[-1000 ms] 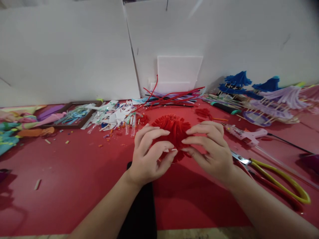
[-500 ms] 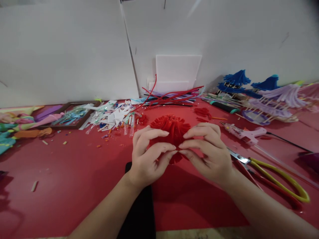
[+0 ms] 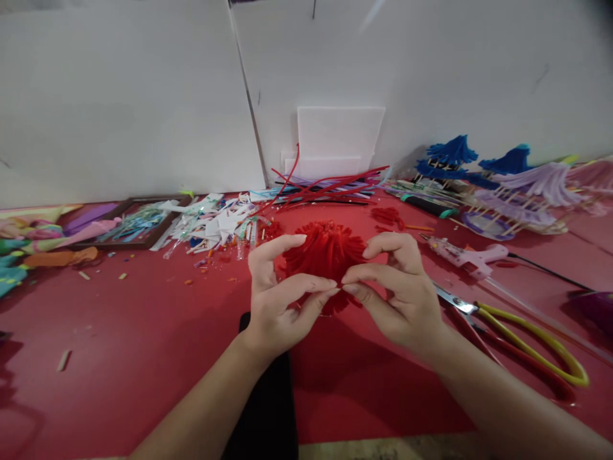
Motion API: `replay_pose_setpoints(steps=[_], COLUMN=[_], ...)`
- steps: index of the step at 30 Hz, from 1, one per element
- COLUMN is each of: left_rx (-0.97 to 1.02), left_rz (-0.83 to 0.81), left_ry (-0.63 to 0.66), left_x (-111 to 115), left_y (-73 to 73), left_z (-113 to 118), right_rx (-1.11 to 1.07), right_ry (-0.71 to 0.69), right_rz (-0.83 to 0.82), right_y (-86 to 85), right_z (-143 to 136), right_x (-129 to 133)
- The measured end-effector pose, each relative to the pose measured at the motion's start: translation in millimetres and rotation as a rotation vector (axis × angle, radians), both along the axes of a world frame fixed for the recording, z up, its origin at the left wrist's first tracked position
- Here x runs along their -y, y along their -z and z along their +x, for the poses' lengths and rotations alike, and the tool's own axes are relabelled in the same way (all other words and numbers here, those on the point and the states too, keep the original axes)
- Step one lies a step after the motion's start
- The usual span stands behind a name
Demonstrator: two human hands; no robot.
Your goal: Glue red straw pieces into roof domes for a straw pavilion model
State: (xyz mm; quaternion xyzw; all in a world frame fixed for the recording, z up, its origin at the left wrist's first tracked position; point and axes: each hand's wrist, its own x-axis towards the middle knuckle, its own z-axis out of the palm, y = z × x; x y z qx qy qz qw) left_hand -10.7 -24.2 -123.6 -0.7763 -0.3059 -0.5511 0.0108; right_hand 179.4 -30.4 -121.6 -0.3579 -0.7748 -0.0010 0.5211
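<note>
At the left, the brown frame [image 3: 138, 244] and the white scraps [image 3: 225, 225] lie well apart from the hands, though loose bits scattered near them could cling to the fuzzy strands if the piece were dragged that way. A flat black object [image 3: 268, 409] sits under the left wrist, and a forearm pressed down on it could nudge it. The person's left hand [image 3: 282, 300] brings thumb and forefinger nearly together, another finger raised apart; whether they have closed on a strand cannot be told, the contact being too small. The red fringed piece [image 3: 328, 246] is in the middle, just behind the fingertips of both hands, and too hard a tug on its fringe could bend or pull loose a strand. The right hand [image 3: 395, 294] likewise has thumb and forefinger almost meeting beside the left fingertips, its grip equally unclear; with both so close, the fingers could block the view and let a strand slip. Beyond it lies the pink glue gun [image 3: 472, 257], which could burn a stray knuckle if hot, and the shears [image 3: 463, 305], near enough to the right wrist that a backward sweep could knock them
</note>
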Motion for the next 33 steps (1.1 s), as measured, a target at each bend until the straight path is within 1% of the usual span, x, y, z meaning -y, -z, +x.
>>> replay_pose_setpoints(steps=[3,6,13,18,25,33], left_rx=[-0.047,-0.096,-0.102,-0.123,-0.133,-0.146], left_rz=[0.010,0.040,0.048,0.108,0.111,0.086], left_ry=[-0.041,-0.073,-0.038,-0.040,-0.053,-0.051], left_x=[0.2,0.6,1.3,-1.0,-0.9,0.8], left_y=[0.9,0.4,-2.6,-1.0,-1.5,-1.3], left_z=[0.3,-0.3,-1.9,0.4,0.2,0.9], right_rx=[-0.009,0.009,0.035,0.047,0.062,0.120], right_ry=[0.012,-0.002,-0.039,-0.027,0.007,-0.046], right_rz=[-0.018,0.051,0.179,0.186,0.191,0.228], right_y=[-1.0,-1.3,-0.2,2.8,4.2,3.5], right_z=[-0.6,0.4,2.2,1.4,0.2,6.4], right_x=[-0.5,-3.6,-7.9,-6.8,-7.1,-10.2])
